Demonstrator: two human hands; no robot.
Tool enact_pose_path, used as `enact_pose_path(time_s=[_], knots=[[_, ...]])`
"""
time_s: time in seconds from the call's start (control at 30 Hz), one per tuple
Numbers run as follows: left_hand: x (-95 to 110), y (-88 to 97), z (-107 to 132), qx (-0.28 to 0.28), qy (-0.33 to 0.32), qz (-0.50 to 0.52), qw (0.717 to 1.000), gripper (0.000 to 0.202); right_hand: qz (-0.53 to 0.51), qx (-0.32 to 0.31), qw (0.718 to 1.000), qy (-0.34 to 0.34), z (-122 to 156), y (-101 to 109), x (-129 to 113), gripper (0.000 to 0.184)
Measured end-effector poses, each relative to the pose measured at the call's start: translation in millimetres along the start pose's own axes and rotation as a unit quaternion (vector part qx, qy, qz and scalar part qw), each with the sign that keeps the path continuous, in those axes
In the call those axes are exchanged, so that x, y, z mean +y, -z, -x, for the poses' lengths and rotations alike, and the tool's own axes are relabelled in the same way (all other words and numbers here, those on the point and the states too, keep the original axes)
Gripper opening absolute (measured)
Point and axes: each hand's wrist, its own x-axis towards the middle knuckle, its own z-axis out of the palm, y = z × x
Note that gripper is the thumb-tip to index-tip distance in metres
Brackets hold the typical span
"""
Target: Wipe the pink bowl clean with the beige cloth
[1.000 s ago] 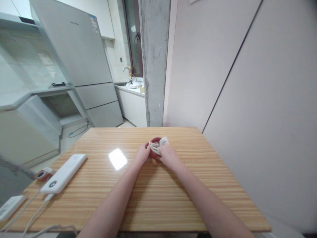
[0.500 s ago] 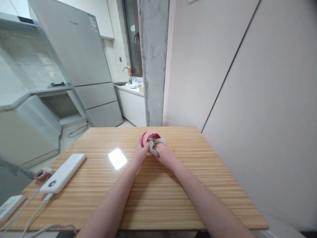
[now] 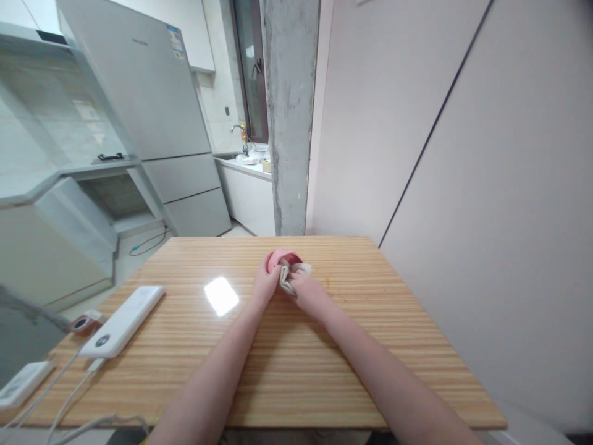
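- The step in hand looks like wiping: the left hand cups a small pink bowl, its grip curled round the near left side of the rim, tilting the opening toward the right hand.
- The right hand has its grip pressed together on a pale cloth, pinching it in a bunch against the bowl's edge.
- Both bowl and cloth sit between the two grips, just above the wooden counter, toward its far middle.
- By my judgement, the next move calls for a steady hold with the left grip while the right turns the cloth round inside.
- Counted: one bowl, one cloth, two hands.
- Well off to the left of the left grip: one long white device, one small white box, one little red object, and trailing white cables.
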Motion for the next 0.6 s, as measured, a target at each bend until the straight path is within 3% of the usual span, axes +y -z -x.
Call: enact_pose_path(time_s=[0.1,0.17,0.23,0.33,0.4,0.47,0.6], knots=[[5.4,14.5,-11.1,-0.076,0.026,-0.007,0.997,0.038,0.074,-0.024,0.997,-0.001,0.5,6.0,4.5,0.019],[8.6,13.5,-9.0,-0.095,0.043,0.013,0.994,0.043,0.083,-0.019,0.996,-0.002,1.1,5.9,5.6,0.019],[10.8,3.3,1.2,-0.068,0.049,0.048,0.995,0.06,0.064,0.01,0.998,-0.002,2.2,5.2,4.8,0.02],[12.7,-17.7,21.7,-0.008,-0.003,0.097,0.995,0.077,0.01,0.107,0.994,-0.021,3.8,5.4,1.6,0.021],[13.6,-26.1,30.8,0.025,-0.042,0.107,0.993,0.069,-0.019,0.14,0.99,-0.014,3.8,5.4,0.8,0.016],[14.5,-26.7,33.1,0.044,-0.055,0.101,0.992,0.059,-0.036,0.134,0.99,0.012,2.4,4.3,2.8,0.012],[15.4,-16.8,25.7,0.035,-0.067,0.057,0.996,0.051,-0.055,0.124,0.99,0.047,-1.4,-1.0,11.5,0.011]])
